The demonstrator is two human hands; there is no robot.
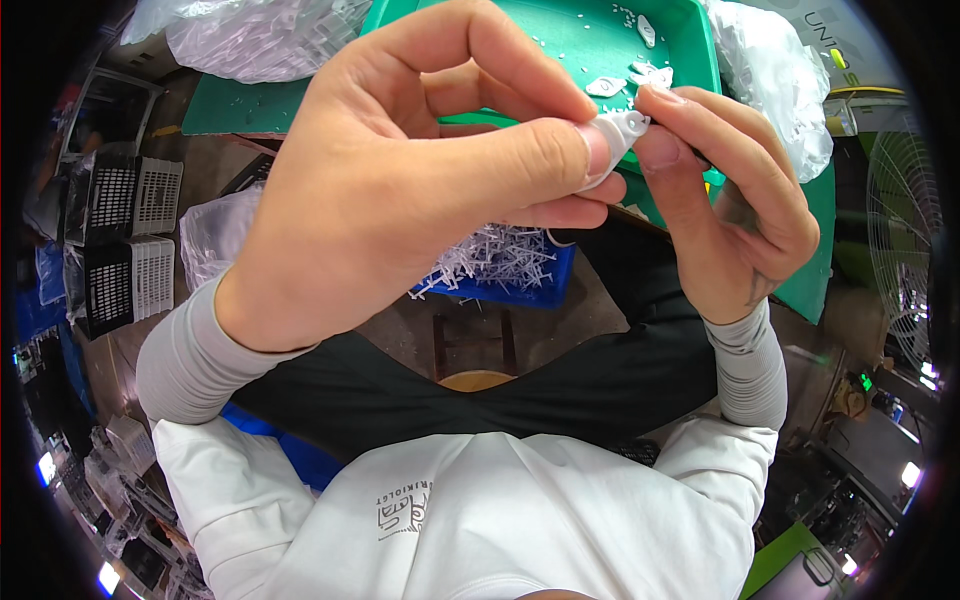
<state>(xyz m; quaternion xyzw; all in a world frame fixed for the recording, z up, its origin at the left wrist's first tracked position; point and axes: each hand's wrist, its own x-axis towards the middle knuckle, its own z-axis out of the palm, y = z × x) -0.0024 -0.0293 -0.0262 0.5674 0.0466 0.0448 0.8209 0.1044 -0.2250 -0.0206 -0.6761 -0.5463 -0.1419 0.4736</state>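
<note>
Head camera: green tray [690,30], with one plastic bag [255,40] to its left and another bag [775,85] to its right. Nearer the lap than the tray sits a blue bin [553,290] of white sticks [490,258]. By the tray's near edge, the left hand [365,190] pinches a white piece [627,130]; the right hand [740,190] has thumb and forefinger at its tip, whether gripping I cannot tell

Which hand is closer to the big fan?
Right. The right hand is to the left of the fan; the left hand is farther left, pinching a white piece.
</note>
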